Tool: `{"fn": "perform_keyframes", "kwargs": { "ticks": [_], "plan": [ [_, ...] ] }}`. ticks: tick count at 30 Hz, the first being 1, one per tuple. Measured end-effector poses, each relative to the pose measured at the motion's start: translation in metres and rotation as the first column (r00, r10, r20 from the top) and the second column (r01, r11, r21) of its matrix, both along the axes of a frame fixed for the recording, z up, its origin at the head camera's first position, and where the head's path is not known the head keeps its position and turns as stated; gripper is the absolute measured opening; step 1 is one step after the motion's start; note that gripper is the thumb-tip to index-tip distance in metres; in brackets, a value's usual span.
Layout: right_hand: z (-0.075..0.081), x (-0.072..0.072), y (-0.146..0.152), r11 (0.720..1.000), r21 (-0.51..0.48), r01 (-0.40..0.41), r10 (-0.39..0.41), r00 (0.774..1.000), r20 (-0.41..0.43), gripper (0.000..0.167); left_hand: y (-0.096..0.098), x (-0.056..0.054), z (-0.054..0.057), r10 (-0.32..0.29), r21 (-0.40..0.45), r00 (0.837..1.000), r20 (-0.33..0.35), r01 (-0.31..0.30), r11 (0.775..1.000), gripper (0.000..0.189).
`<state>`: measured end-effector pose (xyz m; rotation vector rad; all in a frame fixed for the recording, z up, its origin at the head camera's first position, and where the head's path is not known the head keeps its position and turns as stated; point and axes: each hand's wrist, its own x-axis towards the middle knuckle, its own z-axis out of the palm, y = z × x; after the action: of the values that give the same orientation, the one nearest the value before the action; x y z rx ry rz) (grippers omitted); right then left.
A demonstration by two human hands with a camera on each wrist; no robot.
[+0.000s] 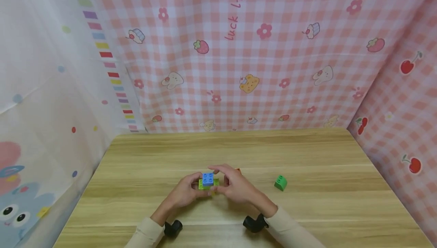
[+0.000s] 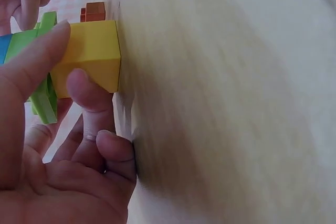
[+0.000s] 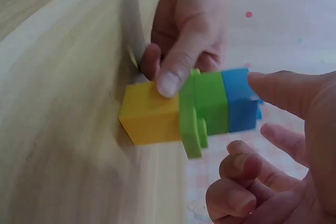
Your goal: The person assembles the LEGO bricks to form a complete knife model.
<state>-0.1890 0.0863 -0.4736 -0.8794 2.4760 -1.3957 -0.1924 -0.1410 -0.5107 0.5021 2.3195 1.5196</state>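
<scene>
A stack of toy building blocks stands upright on the table in front of me. At its base is a yellow block, then a wide light green plate, a green brick and a blue brick on top. My left hand grips the stack low down, its thumb on the yellow block and fingers round the far side. On the other side, my right hand is spread loosely about the upper part. Its thumb tip is right at the blue brick's edge, while the other fingers are bent and apart from the stack.
A green curved brick lies on the wooden table to the right. Behind my right hand, an orange-red brick is partly hidden in the head view. Patterned cloth hangs along the table's back and sides.
</scene>
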Motion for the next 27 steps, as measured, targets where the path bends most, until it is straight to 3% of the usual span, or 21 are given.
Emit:
{"fn": "perform_keyframes", "kwargs": {
  "ticks": [12, 21, 27],
  "plan": [
    [0.0, -0.006, 0.03, 0.99, -0.058, 0.129, -0.128, 0.991, 0.032, 0.051, 0.0, -0.002, 0.0, -0.005, -0.038, 1.0, -0.006, 0.005, 0.999, 0.03],
    [-0.013, -0.014, 0.045, 0.958, -0.114, 0.265, -0.25, 0.96, 0.128, 0.048, 0.0, -0.002, 0.001, 0.003, -0.078, 1.0, 0.011, -0.002, 0.997, 0.03],
    [-0.024, -0.019, 0.051, 0.951, -0.076, 0.301, -0.286, 0.945, 0.16, 0.054, -0.001, -0.002, -0.001, 0.005, -0.075, 1.0, 0.016, -0.004, 0.997, 0.032]
  ]
}}
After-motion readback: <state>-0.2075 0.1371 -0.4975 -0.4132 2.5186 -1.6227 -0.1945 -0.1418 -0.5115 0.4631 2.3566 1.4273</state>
